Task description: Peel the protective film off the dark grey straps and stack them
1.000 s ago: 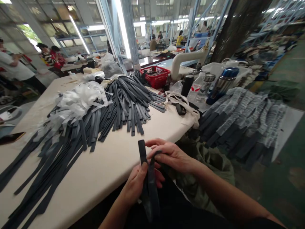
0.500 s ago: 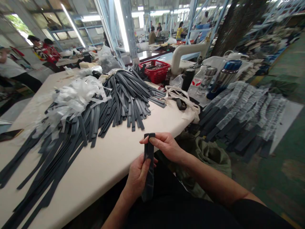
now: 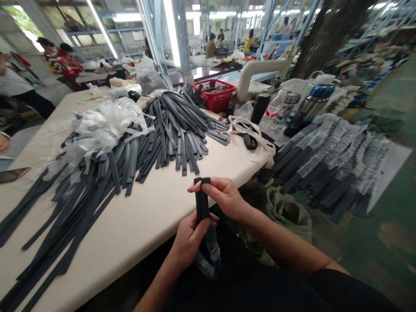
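Note:
A dark grey strap (image 3: pixel 202 203), doubled over so two lengths lie side by side, is held upright between my hands in front of the table edge. My right hand (image 3: pixel 226 197) pinches its top ends between thumb and fingers. Lower down, my left hand (image 3: pixel 190 236) is wrapped round both lengths. Below the left hand, the strap hangs in a loop with clear plastic wrap (image 3: pixel 212 242) on it. On the table beyond lies a large heap of similar dark straps (image 3: pixel 172 130), with crumpled clear plastic film (image 3: pixel 105 125) over those on the left.
The pale table (image 3: pixel 146 216) runs along my left. At its back are a red basket (image 3: pixel 216 93), a steel-and-blue flask (image 3: pixel 312 108) and a plastic bottle (image 3: pixel 274 106). Plastic-wrapped straps (image 3: pixel 334 156) lie at right, above a green sack (image 3: pixel 286 212). Several people are in the background.
My left hand has slid slightly down the strap, and its lower part now shows as a wrapped loop bulging to the right. The right hand keeps its pinch at the top.

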`<state>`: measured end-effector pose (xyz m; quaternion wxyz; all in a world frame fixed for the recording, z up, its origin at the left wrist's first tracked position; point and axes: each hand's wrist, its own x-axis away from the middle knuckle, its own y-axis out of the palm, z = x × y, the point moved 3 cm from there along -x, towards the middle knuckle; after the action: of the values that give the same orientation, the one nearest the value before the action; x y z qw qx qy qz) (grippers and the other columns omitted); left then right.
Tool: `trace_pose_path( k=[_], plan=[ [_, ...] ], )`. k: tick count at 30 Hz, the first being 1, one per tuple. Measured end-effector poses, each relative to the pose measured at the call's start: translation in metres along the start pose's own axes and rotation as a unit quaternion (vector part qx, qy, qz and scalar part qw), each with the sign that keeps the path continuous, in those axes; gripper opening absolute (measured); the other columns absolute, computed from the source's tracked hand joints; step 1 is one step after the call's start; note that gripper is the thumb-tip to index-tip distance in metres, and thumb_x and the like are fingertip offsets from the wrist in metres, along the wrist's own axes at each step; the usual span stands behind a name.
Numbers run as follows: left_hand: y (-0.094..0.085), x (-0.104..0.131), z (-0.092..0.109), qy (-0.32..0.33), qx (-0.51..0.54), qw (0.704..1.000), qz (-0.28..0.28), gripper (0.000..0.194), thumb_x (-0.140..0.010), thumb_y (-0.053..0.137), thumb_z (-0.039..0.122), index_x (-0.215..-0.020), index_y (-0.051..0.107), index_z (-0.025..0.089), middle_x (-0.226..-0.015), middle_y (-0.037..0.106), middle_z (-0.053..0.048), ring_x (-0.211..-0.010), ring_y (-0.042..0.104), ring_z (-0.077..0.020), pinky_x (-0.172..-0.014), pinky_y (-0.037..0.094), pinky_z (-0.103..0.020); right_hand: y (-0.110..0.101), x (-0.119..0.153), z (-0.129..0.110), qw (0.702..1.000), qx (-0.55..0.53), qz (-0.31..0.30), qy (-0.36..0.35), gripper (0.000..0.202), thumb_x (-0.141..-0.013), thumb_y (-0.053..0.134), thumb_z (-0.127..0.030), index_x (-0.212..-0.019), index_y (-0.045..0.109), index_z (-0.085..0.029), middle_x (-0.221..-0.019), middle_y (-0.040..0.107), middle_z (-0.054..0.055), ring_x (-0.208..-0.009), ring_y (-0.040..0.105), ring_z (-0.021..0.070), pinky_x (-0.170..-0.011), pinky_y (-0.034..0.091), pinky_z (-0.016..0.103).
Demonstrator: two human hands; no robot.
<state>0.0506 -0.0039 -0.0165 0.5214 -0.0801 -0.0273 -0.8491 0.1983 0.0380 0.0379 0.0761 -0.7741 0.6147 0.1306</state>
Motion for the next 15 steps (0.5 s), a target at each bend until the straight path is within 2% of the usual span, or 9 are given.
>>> trace_pose_path(
  k=[2,4,7,9,11,13,15],
  plan=[
    [0.009,-0.001,0.001,-0.001,-0.03,0.999,-0.017,0.046,-0.095,0.043,0.053,-0.09,0.072,0.018,-0.082,0.067,-0.008,-0.077,0.059,-0.0213,-0.071,0.043,-0.032,-0.004,0.002,0.002,1.0,0.007,0.018,0.007,0.033,-0.094,0.059,-0.048,-0.097,0.078,-0.021,-0.099,0.078,0.005,-0.095,0.07,0.0211,-0.09,0.052,0.033],
    [0.015,-0.001,-0.003,0.01,-0.066,0.997,-0.041,0.05,-0.097,0.038,0.053,-0.085,0.071,0.018,-0.081,0.067,-0.008,-0.076,0.058,-0.0201,-0.072,0.042,-0.032,-0.014,0.001,0.006,0.999,0.005,0.044,0.008,0.028,-0.094,0.061,-0.044,-0.095,0.078,-0.023,-0.1,0.078,0.005,-0.097,0.07,0.0216,-0.093,0.051,0.034],
    [0.016,0.001,-0.016,0.022,-0.111,0.992,-0.059,0.053,-0.096,0.036,0.057,-0.085,0.07,0.018,-0.085,0.065,-0.008,-0.08,0.058,-0.0191,-0.074,0.042,-0.031,-0.029,-0.002,0.012,0.997,-0.007,0.081,-0.011,0.025,-0.094,0.062,-0.044,-0.094,0.078,-0.024,-0.1,0.078,0.005,-0.098,0.07,0.0223,-0.095,0.051,0.036],
    [0.013,0.004,-0.028,-0.003,-0.097,0.993,-0.064,0.058,-0.093,0.035,0.064,-0.086,0.067,0.016,-0.079,0.062,-0.007,-0.072,0.057,-0.0172,-0.067,0.042,-0.029,-0.034,-0.002,0.014,0.996,-0.021,0.08,-0.013,0.025,-0.095,0.06,-0.043,-0.094,0.077,-0.024,-0.101,0.077,0.005,-0.1,0.069,0.022,-0.097,0.049,0.037],
    [0.009,0.007,-0.04,-0.049,-0.047,0.996,-0.061,0.064,-0.089,0.034,0.072,-0.087,0.064,0.015,-0.068,0.059,-0.005,-0.06,0.053,-0.0146,-0.059,0.041,-0.027,-0.033,0.003,0.015,0.998,-0.052,0.041,-0.001,0.025,-0.096,0.06,-0.042,-0.094,0.076,-0.023,-0.109,0.075,0.006,-0.105,0.066,0.0211,-0.1,0.047,0.037],
    [0.007,0.011,-0.048,-0.084,-0.007,0.995,-0.044,0.068,-0.085,0.035,0.077,-0.085,0.064,0.015,-0.061,0.058,-0.003,-0.054,0.051,-0.0141,-0.054,0.04,-0.027,-0.024,0.016,0.018,0.994,-0.096,-0.047,0.021,0.024,-0.093,0.063,-0.042,-0.099,0.076,-0.022,-0.12,0.07,0.007,-0.109,0.064,0.0211,-0.1,0.047,0.036],
    [0.004,0.015,-0.051,-0.087,-0.023,0.996,0.005,0.067,-0.082,0.04,0.079,-0.084,0.067,0.018,-0.061,0.061,-0.004,-0.056,0.056,-0.0178,-0.055,0.046,-0.029,-0.01,0.037,0.025,0.979,-0.129,-0.148,0.051,0.032,-0.087,0.07,-0.045,-0.103,0.075,-0.019,-0.119,0.068,0.009,-0.106,0.065,0.022,-0.093,0.051,0.034]
  ],
)
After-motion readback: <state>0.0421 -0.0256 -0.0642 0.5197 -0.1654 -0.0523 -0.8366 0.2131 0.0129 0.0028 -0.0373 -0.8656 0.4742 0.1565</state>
